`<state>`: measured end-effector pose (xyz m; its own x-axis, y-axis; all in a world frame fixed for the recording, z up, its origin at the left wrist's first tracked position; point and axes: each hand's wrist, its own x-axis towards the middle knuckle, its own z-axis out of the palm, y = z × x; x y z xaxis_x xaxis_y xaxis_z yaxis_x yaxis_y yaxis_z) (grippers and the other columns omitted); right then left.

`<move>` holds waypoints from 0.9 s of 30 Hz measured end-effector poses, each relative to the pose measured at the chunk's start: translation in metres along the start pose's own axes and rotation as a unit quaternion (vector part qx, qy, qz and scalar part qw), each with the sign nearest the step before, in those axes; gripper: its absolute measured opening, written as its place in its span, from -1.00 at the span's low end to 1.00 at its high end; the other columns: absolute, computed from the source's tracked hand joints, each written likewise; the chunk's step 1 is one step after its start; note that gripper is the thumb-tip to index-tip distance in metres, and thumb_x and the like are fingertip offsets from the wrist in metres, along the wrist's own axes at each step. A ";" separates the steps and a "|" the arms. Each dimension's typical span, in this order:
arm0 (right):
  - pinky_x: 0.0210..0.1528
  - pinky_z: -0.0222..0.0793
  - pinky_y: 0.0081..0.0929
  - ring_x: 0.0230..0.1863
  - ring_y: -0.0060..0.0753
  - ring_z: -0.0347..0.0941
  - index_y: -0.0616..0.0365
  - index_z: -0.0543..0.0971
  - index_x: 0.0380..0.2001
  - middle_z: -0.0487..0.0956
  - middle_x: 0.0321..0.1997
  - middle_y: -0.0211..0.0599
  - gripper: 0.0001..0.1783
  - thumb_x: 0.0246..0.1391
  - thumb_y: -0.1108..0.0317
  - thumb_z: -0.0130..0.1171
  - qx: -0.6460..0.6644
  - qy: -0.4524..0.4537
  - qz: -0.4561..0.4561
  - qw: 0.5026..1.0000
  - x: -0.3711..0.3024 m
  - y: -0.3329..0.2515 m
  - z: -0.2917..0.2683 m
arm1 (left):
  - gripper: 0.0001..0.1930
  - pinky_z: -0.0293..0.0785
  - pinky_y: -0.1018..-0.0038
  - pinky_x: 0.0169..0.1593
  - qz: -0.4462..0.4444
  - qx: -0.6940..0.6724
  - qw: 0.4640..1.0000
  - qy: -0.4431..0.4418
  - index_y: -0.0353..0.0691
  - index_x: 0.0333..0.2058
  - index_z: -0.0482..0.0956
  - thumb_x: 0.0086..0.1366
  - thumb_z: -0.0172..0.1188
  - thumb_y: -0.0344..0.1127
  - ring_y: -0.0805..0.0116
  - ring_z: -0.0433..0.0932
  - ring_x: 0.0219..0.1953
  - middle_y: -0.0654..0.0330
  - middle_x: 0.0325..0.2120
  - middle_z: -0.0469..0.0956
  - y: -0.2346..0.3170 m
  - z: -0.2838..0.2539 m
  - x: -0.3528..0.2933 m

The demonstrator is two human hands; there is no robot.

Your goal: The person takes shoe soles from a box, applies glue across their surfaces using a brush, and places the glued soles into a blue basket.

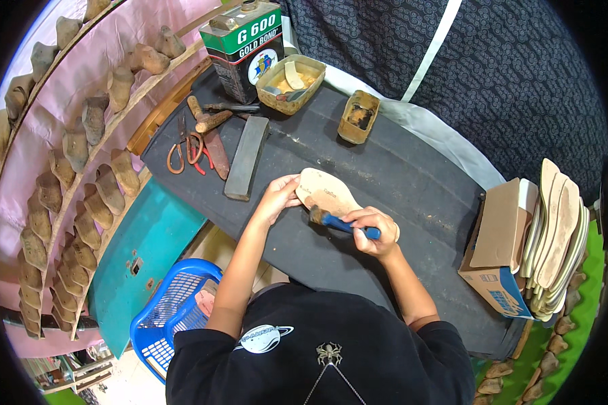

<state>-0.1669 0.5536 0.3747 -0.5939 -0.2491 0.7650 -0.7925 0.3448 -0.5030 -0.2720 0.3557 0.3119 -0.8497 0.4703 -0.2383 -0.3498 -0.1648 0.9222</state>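
2 hands (377, 231) hold 1 insole (327, 190) and 1 brush (335, 221) (blue-handled).

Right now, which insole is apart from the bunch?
The insole in the left hand, blue-handled brush at its edge; the other insoles are bunched at the cardboard box.

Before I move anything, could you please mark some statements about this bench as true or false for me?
1. The right grip is closed around the blue-handled brush. True.
2. The left grip is empty. False: it holds the edge of the beige sole piece.
3. The grey bar lies to the left of the small rectangular container. True.
4. The cardboard box stands at the left end of the table. False: it stands at the right end.
5. The can with the green top lies on its side. False: it stands upright.
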 end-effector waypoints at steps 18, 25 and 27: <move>-0.49 0.35 -0.48 -0.53 -0.30 0.45 0.25 0.33 -0.53 0.50 -0.54 -0.07 -0.89 -0.25 0.54 -0.01 0.017 0.090 -0.031 0.995 -0.005 -0.001 -0.003 | -0.65 0.37 0.64 -0.26 0.004 0.010 1.000 0.011 -0.29 -0.10 0.33 0.24 -0.15 -0.18 0.55 0.45 -0.32 0.25 -0.31 0.46 -0.003 0.000 0.001; -0.37 0.37 -0.49 -0.41 -0.27 0.47 0.24 0.34 -0.48 0.50 -0.42 -0.09 -0.83 -0.23 0.56 0.07 -0.012 0.036 0.041 0.998 0.000 0.004 0.006 | -0.64 0.38 0.62 -0.25 -0.007 0.028 0.999 0.012 -0.29 -0.09 0.32 0.24 -0.14 -0.18 0.55 0.45 -0.32 0.25 -0.31 0.46 0.002 0.003 -0.002; -0.46 0.36 -0.52 -0.50 -0.30 0.45 0.23 0.33 -0.53 0.50 -0.49 -0.12 -0.86 -0.26 0.56 0.05 -0.012 0.050 -0.001 0.999 -0.001 0.003 -0.001 | -0.64 0.38 0.61 -0.24 -0.003 0.022 1.000 0.012 -0.29 -0.09 0.32 0.24 -0.14 -0.18 0.54 0.46 -0.31 0.25 -0.31 0.46 0.001 0.002 -0.002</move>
<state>-0.1689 0.5563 0.3729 -0.5752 -0.1581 0.8026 -0.7891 0.3656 -0.4935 -0.2703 0.3563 0.3134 -0.8576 0.4492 -0.2505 -0.3370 -0.1228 0.9335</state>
